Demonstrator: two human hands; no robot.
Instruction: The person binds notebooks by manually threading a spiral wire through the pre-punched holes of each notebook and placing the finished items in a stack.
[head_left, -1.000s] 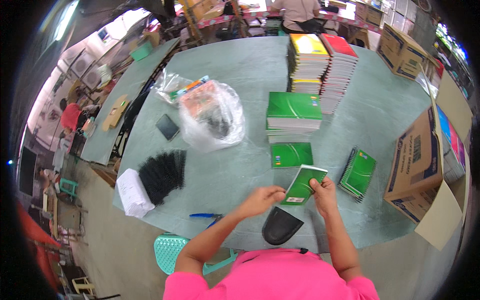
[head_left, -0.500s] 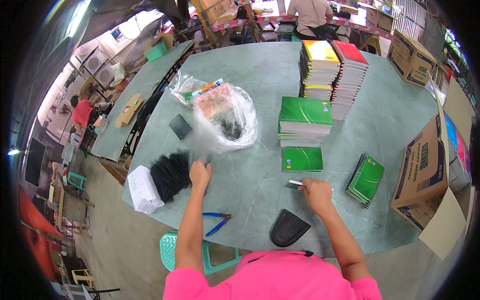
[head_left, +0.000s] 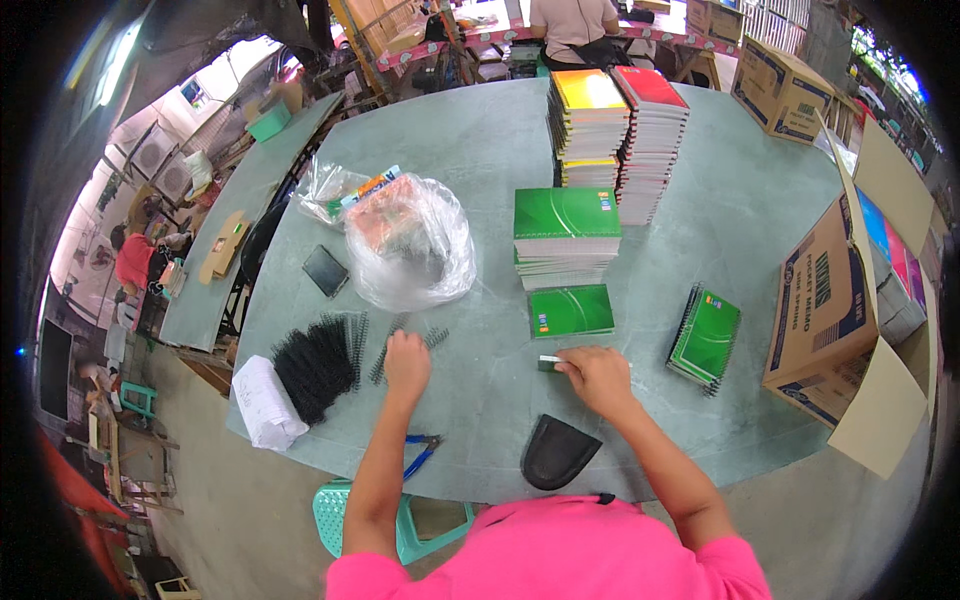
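My left hand (head_left: 407, 368) is closed near the middle left of the table, with black spiral binding coils (head_left: 437, 337) sticking out past its fingers. To its left lies a dense pile of black spiral coils (head_left: 312, 372). My right hand (head_left: 598, 380) pinches a small green notepad (head_left: 549, 363), seen edge-on with its white page edges up; most of it is hidden. Beyond that hand lie a loose stack of green notepads (head_left: 571, 311) and a taller green stack (head_left: 567, 213). A few coil-bound green notebooks (head_left: 705, 340) rest to the right.
Blue-handled pliers (head_left: 421, 458) and a black rounded pad (head_left: 560, 452) lie near the front edge. A clear plastic bag (head_left: 412, 245), a phone (head_left: 325, 271) and a white bundle (head_left: 268, 402) are at left. Yellow notebooks (head_left: 588, 115), red notebooks (head_left: 652, 140) and an open carton (head_left: 825, 300) stand at right.
My left hand has drawn back slightly from the bag's near side, and coils show more clearly around its fingers. My right hand still grips the notepad. The whole view has shifted.
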